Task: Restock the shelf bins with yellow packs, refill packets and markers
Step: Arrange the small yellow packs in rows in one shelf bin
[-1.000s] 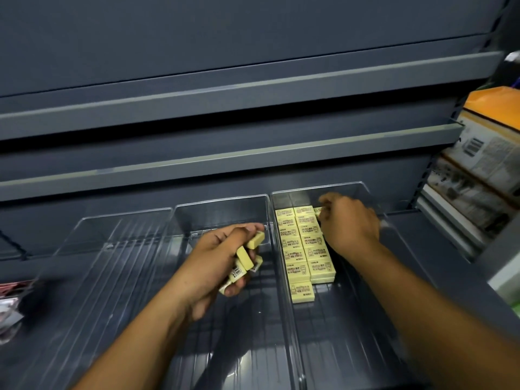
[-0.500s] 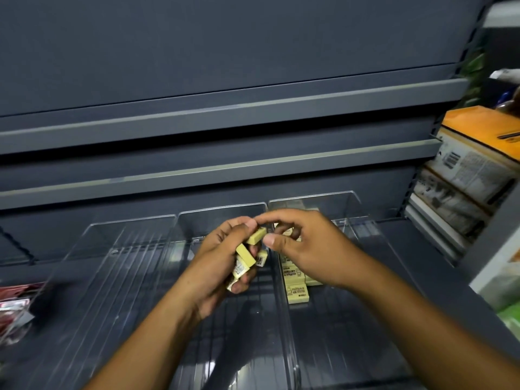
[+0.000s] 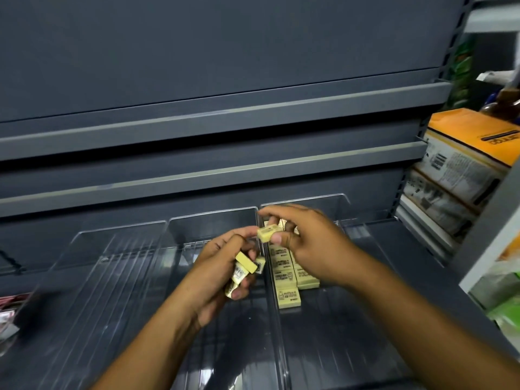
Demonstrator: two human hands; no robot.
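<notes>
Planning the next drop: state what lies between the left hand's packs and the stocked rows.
Head view: only the clear bin walls separate held packs from rows.

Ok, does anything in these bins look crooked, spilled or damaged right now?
Nothing stands out. The yellow packs lie flat in two tidy rows in the rightmost clear bin; the left row simply runs one pack farther forward. The left hand holds a few loose packs, the right hand pinches a single pack; none looks damaged.

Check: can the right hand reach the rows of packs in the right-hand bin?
Likely yes: the right hand, pinching a yellow pack, hovers directly over the rows, and the bin is open-topped.
</notes>
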